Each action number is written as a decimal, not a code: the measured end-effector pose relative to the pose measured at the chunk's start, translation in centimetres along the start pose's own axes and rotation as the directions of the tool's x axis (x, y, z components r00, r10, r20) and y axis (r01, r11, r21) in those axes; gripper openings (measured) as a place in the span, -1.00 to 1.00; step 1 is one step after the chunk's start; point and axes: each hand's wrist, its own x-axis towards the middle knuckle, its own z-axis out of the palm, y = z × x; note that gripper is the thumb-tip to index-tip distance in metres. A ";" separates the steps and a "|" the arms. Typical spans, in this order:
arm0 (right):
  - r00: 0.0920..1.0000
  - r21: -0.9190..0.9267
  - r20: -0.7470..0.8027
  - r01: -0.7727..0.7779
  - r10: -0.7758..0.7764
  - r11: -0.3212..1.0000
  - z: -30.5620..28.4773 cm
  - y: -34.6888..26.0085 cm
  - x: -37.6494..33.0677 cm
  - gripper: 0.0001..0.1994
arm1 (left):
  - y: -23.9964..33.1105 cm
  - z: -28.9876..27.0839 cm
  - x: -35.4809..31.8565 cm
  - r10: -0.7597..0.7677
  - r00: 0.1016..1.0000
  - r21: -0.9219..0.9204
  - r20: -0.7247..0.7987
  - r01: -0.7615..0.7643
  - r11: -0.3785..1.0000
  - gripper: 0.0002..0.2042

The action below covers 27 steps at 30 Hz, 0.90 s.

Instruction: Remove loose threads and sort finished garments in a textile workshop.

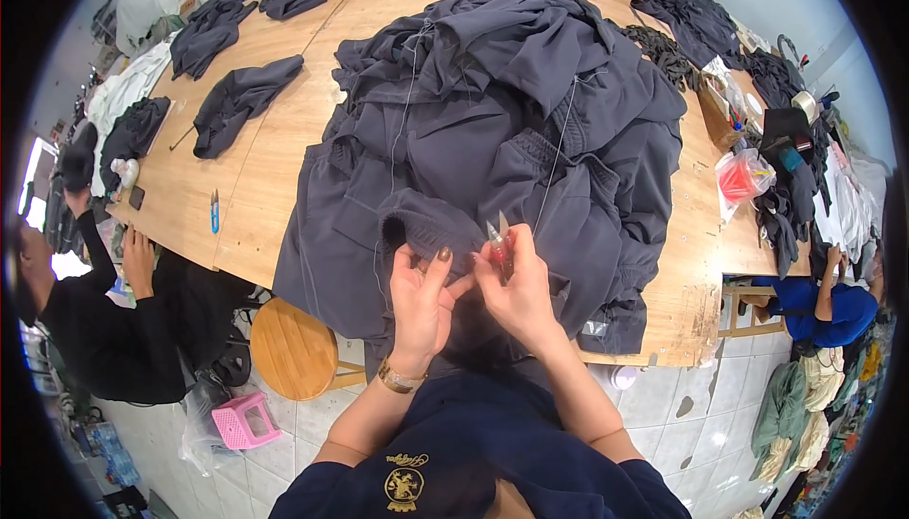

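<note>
A big heap of dark grey-blue garments [464, 145] covers the middle of the table in front of me. My left hand [419, 315] is closed on the edge of a garment with a gathered, elastic-looking band [431, 225], thumb and fingers pinching the cloth. Close beside it, my right hand [519, 296] grips a pair of thread snips [498, 238] with red on the handle. The blades point up and away from me, slightly apart, next to the band. Loose pale threads [407, 112] trail over the heap. The fingertips under the cloth are partly hidden.
Blue-handled snips [215, 211] and a single dark garment [244, 102] lie on the wooden table [265, 164] to the left. Other people work at the far and left sides. A round wooden stool [292, 348] and pink plastic stool [246, 421] stand lower left.
</note>
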 end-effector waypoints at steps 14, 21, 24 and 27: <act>0.974 0.466 0.152 -0.218 0.165 0.858 -0.8 -1.5 -1.0 -0.75 | -0.5 -1.1 -0.1 0.226 0.964 0.284 0.140 -0.258 0.923 -0.61; 0.983 0.212 0.130 0.099 -0.129 0.972 0.1 -2.1 -2.0 -0.77 | -0.6 -0.9 -0.1 0.427 0.890 0.587 0.159 -0.433 0.684 -0.77; 0.957 0.152 0.221 0.159 -0.191 0.975 -0.5 -2.5 -2.3 -0.75 | -0.6 -1.5 0.2 0.463 0.866 0.614 0.190 -0.472 0.632 -0.87; 0.961 0.239 0.150 0.193 -0.232 0.952 -1.3 -2.4 -2.1 -0.72 | 0.0 -1.1 0.1 0.257 0.966 0.401 0.012 -0.240 0.884 -0.92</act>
